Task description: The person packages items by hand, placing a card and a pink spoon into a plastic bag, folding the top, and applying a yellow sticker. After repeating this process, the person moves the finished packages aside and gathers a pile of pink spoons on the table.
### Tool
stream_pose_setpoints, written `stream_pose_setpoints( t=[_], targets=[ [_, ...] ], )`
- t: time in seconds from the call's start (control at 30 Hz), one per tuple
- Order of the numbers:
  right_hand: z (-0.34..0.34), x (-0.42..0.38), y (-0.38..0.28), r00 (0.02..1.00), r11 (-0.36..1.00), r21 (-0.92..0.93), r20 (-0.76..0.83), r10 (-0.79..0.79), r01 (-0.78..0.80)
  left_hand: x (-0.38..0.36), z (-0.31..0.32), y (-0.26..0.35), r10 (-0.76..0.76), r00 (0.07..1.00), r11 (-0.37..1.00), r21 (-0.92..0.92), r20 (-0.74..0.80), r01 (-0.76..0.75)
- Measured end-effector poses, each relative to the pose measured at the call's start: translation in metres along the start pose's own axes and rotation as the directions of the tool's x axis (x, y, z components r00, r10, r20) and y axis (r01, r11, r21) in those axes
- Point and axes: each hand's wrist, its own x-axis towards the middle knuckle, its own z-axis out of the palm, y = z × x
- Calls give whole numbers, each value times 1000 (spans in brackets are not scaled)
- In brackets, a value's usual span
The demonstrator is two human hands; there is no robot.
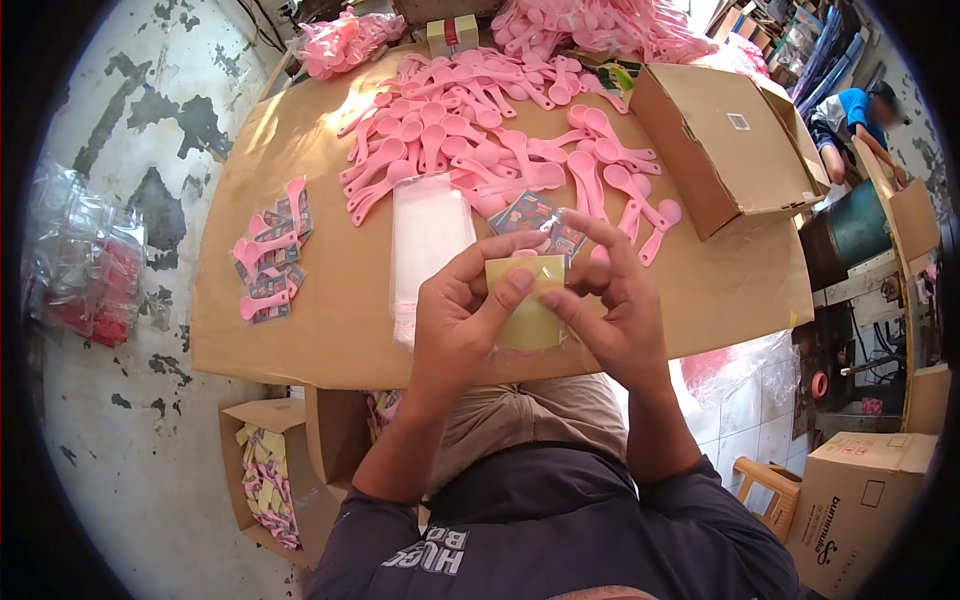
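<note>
A pale yellow card (535,315) in a clear plastic sleeve is held up over the table's front edge. My left hand (460,310) grips its left side, with the thumb pressed on the front. At the card's right edge is my right hand (620,310), thumb on the card and index finger raised; its other fingers are partly hidden. A bit of pink shows at the card's top. Just behind lie printed blue cards (530,215). Left of my hands is a stack of clear plastic sleeves (432,230).
Many pink measuring spoons (433,140) are heaped across the cardboard-covered table (320,345). Spoons on printed cards (268,250) lie at left. A cardboard box (710,150) stands at right. Below left, an open box (265,480) holds packed pieces. Another person (855,120) sits far right.
</note>
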Motion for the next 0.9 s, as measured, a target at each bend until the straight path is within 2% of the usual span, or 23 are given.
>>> stream_pose_setpoints(
  t=[0.07, 0.1, 0.13, 0.17, 0.2, 0.3, 0.37, 0.4, 0.47, 0.57, 0.7, 0.77, 0.83, 0.9],
  targets=[
    [-1, -2, -1, 965, 990, -114, -237, -112, 87, -3, 4, 1, 16, 996, 992, 129, -88, -4],
    [-5, 0, -2, 964, 989, -118, -241, -112, 86, -4, 7, 2, 14, 996, 992, 127, -84, -3],
    [-11, 5, -5, 910, 891, -403, -252, -330, 212, -6, 11, 3, 46, 996, 985, 171, -83, -31],
    [-17, 9, -8, 825, 697, -655, -197, -530, 292, -7, 15, 3, 78, 994, 975, 215, -78, -60],
    [-19, 13, -12, 821, 693, -661, -202, -533, 287, -9, 19, 1, 78, 995, 975, 213, -68, -62],
    [-19, 23, -26, 769, 530, -744, -33, -638, 407, -11, 30, -4, 138, 989, 954, 277, -57, -117],
    [-18, 26, -23, 751, 512, -753, -34, -659, 414, -11, 25, -8, 141, 990, 895, 426, 9, -131],
    [-17, 26, -22, 737, 500, -755, -31, -675, 426, -11, 26, -7, 143, 990, 894, 426, 12, -135],
    [-17, 25, -23, 736, 507, -753, -46, -676, 419, -12, 26, -4, 175, 984, 807, 568, 26, -159],
    [-18, 25, -21, 726, 507, -746, -47, -686, 431, -14, 26, 3, 122, 991, 774, 621, 48, -125],
    [-19, 27, -20, 727, 509, -735, -32, -686, 448, -15, 23, -3, 183, 978, 829, 519, 98, -208],
    [-16, 30, -20, 726, 501, -731, -11, -687, 463, -18, 20, 4, 80, 987, 825, 547, 138, -143],
    [-14, 28, -21, 764, 581, -688, -61, -643, 434, -19, 19, 13, 91, 983, 792, 587, 158, -168],
    [-19, 30, -19, 764, 578, -708, -84, -640, 407, -20, 15, 13, 97, 980, 758, 625, 176, -187]
  ],
)
